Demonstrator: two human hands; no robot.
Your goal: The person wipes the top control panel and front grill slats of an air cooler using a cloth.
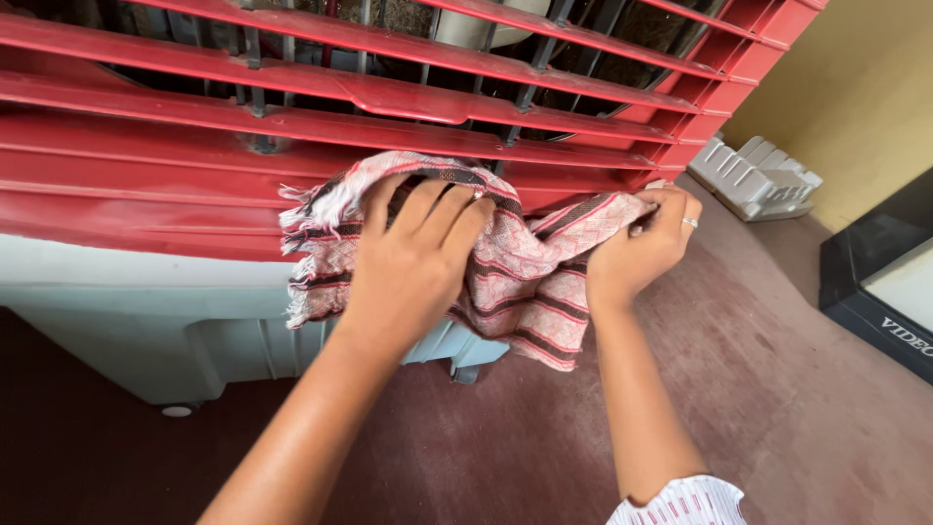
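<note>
One cloth (525, 272) — two hands (413, 262)

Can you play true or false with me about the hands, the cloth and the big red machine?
1. Both hands hold one cloth. True: the left hand presses on the striped cloth and the right hand pinches its edge.
2. The cloth is plain blue. False: it is pink and white with dark stripes.
3. The cloth lies against the red slats of the cooler. True.
4. The cooler's bottom part is red too. False: it is pale grey-white.
5. The right hand wears a ring. True.
6. The floor is green. False: it is dark reddish-brown.
</note>
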